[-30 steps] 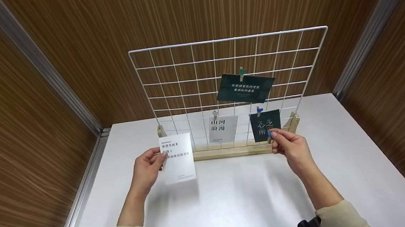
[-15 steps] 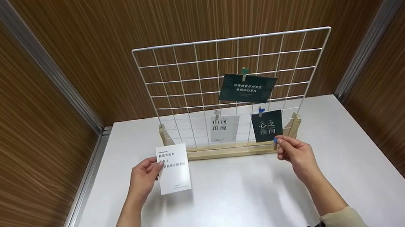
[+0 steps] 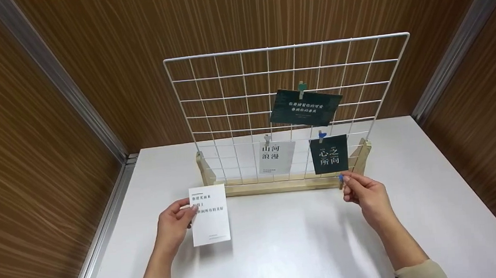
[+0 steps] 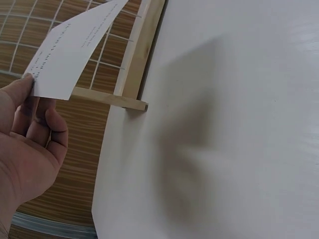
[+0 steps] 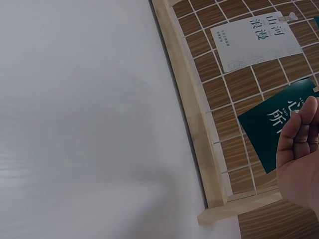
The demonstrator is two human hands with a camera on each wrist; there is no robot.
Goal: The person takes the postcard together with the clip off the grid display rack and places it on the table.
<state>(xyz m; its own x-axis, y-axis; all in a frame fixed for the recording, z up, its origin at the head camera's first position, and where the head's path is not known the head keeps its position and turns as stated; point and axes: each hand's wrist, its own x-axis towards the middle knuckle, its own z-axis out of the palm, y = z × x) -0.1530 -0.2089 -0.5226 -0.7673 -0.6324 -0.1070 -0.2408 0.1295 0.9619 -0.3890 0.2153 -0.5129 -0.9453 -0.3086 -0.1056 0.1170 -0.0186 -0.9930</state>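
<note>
My left hand point(image 3: 174, 225) pinches a white card point(image 3: 210, 229) with dark printed characters by its left edge, held up in front of the rack. In the left wrist view the thumb presses on the corner of that card point(image 4: 75, 50). Between thumb and forefinger my right hand point(image 3: 370, 196) pinches a small clothespin point(image 3: 341, 178) with a blue top, just below a dark green card point(image 3: 330, 156). That green card hangs from the white wire grid point(image 3: 244, 84) by a blue-heart clothespin point(image 3: 322, 135). In the right wrist view the hand point(image 5: 299, 159) overlaps the green card.
Another dark green card point(image 3: 305, 113) hangs tilted higher up from a green-heart clothespin point(image 3: 301, 87). A white card point(image 3: 277, 163) hangs lower, under a pale heart clothespin point(image 3: 267, 139). The grid stands on a wooden base point(image 3: 277, 187) on a white table point(image 3: 273, 250), before a wood-grain wall.
My left hand has lowered the white card toward me and slightly left. My right hand has moved down and right with its clothespin, uncovering the lower green card.
</note>
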